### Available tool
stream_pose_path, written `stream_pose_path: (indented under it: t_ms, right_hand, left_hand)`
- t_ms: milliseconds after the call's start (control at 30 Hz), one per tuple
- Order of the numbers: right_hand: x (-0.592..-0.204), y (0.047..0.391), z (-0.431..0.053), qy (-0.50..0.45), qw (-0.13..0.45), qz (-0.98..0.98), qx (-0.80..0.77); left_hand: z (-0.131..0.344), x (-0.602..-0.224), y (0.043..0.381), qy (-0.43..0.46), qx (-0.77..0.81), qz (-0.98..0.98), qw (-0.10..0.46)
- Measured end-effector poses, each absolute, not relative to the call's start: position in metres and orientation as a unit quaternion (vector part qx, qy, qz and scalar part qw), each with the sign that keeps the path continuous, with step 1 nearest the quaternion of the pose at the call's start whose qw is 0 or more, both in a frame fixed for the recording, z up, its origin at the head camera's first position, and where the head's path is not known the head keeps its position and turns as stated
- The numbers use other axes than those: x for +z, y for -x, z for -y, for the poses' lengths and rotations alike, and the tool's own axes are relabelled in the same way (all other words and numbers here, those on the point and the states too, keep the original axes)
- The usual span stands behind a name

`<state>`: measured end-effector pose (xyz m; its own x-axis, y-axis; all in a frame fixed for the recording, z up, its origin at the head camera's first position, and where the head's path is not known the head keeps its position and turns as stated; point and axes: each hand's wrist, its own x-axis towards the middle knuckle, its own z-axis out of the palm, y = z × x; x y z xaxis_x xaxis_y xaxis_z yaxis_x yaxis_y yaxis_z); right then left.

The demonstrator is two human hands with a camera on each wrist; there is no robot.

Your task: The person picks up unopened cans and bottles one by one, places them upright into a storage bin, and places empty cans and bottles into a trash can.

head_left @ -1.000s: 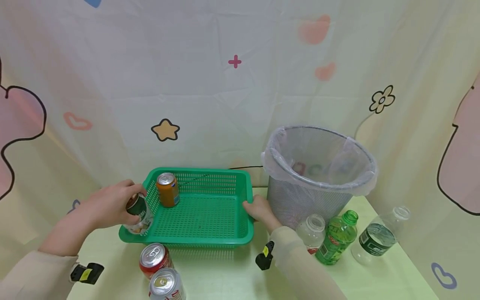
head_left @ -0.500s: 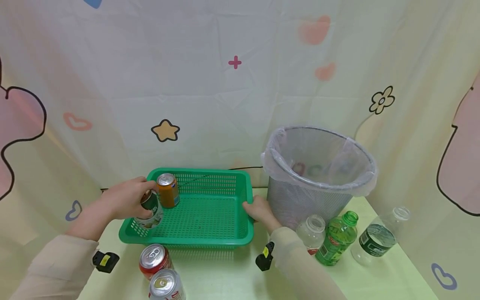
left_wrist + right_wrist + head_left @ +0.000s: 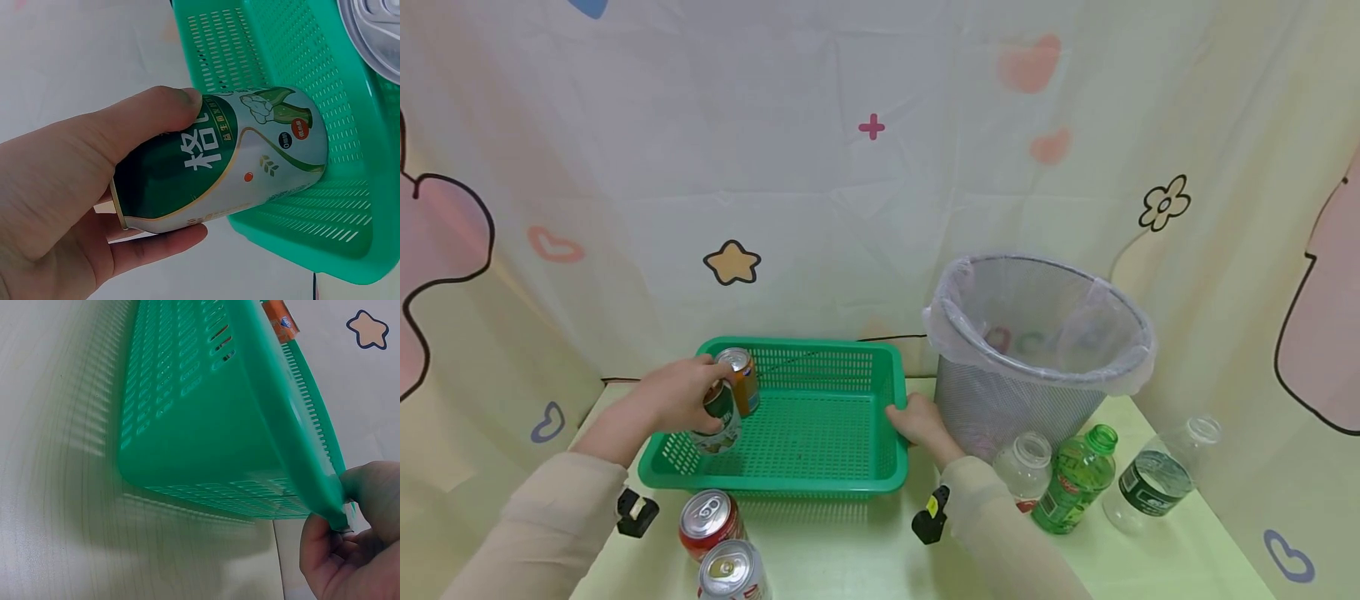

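My left hand point(image 3: 679, 396) grips a green and white can point(image 3: 231, 162) by its upper end, thumb on one side and fingers on the other. That can is at the left part of the green basket point(image 3: 820, 483), in front of an orange can point(image 3: 747, 385) standing inside; whether its base touches the basket floor is hidden. With my right hand point(image 3: 922, 425) I hold the basket's right rim; in the right wrist view the thumb and curled fingers point(image 3: 315, 547) pinch that rim.
A red can point(image 3: 709, 525) and a white can point(image 3: 730, 571) stand before the basket. At right is a mesh bin point(image 3: 1015, 408) lined with a clear bag. Near it stand a clear bottle point(image 3: 1024, 471), a green bottle point(image 3: 1078, 479) and a labelled clear bottle point(image 3: 1157, 479).
My left hand has carried the green and white can rightward, from the basket's left edge to just before the orange can. The right hand stays on the rim.
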<state>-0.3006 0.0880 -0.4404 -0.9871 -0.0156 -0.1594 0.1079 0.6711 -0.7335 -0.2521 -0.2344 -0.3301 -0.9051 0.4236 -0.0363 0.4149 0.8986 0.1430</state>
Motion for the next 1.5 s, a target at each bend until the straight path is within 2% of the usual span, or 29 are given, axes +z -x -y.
stream_pose_path:
  t_ms: [967, 1500]
  right_hand:
    - [-0.443, 0.302, -0.088, -0.021, 0.068, -0.912, -0.405]
    - [-0.443, 0.302, -0.088, -0.023, 0.071, -0.91, -0.408]
  left_hand:
    - [0.23, -0.363, 0.277, -0.199, 0.051, -0.976, 0.069]
    - [0.24, -0.38, 0.29, -0.178, 0.05, -0.981, 0.061]
